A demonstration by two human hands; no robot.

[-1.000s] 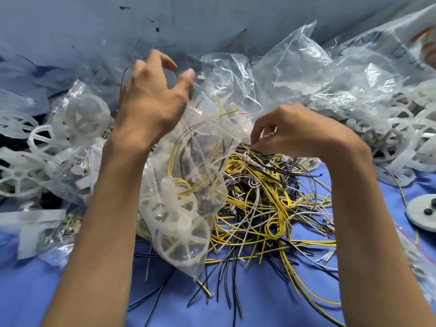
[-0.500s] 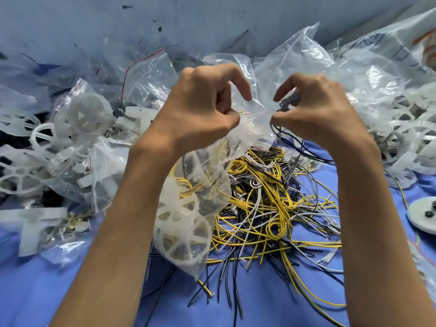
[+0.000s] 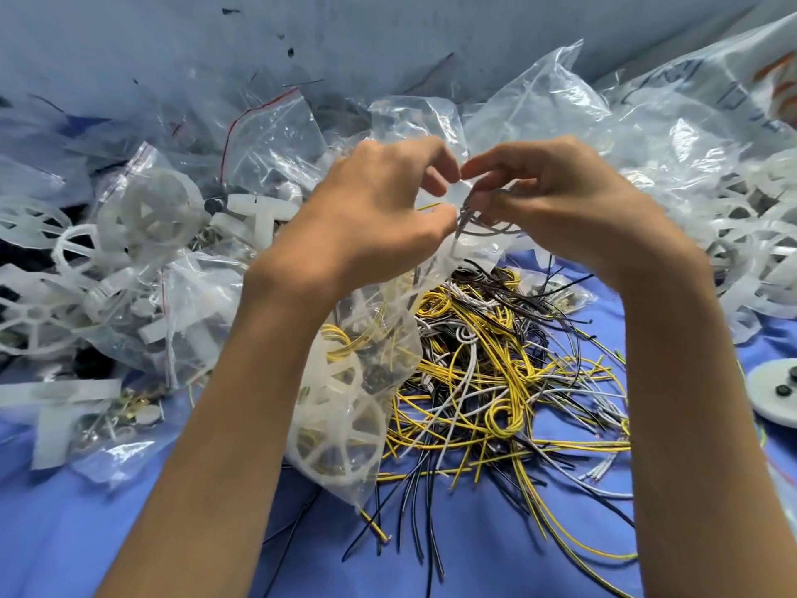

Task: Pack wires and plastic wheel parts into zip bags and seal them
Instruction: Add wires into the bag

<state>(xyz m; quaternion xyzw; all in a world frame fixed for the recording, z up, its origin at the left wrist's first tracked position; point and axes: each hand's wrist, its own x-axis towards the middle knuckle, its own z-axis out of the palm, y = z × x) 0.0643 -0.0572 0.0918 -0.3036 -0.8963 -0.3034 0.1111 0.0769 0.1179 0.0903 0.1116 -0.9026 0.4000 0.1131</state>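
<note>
A clear zip bag point(image 3: 345, 407) hangs in the middle, holding a white plastic wheel point(image 3: 340, 429) and yellow wires. My left hand point(image 3: 371, 213) pinches the bag's mouth at the top. My right hand point(image 3: 556, 205) is right beside it, fingers closed on a small bundle of grey and black wires point(image 3: 483, 224) at the bag's opening. Below lies a tangled heap of yellow, white and black wires point(image 3: 496, 373) on the blue cloth.
Loose white wheel parts and filled zip bags point(image 3: 142, 261) pile up on the left. More clear bags point(image 3: 539, 110) and white wheels point(image 3: 759, 252) lie at the back and right. A white disc point(image 3: 776, 394) sits at the right edge. Blue cloth point(image 3: 86, 533) shows in front.
My right hand picked a wire bundle from the heap and lifted it to the bag's mouth. My left hand closed on the bag's top and shifted right to meet it.
</note>
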